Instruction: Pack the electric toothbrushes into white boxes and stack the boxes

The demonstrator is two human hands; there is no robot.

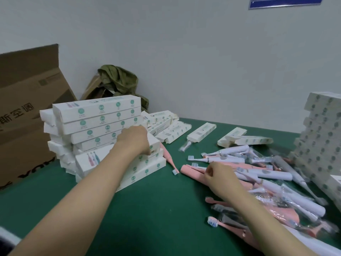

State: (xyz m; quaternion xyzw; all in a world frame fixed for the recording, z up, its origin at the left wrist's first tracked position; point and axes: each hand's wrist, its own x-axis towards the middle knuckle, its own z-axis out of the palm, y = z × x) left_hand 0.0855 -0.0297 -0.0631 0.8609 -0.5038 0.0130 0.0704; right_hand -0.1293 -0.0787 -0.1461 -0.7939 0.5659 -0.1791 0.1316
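Two hands work at once: the left hand curls its fingers over a box on the uneven left stack, and the right hand pinches a pink brush in the heap at right (all loose), so a nudge could topple boxes across the table.

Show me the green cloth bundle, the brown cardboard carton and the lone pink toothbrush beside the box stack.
green cloth bundle [119, 80]: head view, its crumpled top.
brown cardboard carton [27, 100]: head view, its printed side.
lone pink toothbrush [168, 158]: head view, its slim neck.
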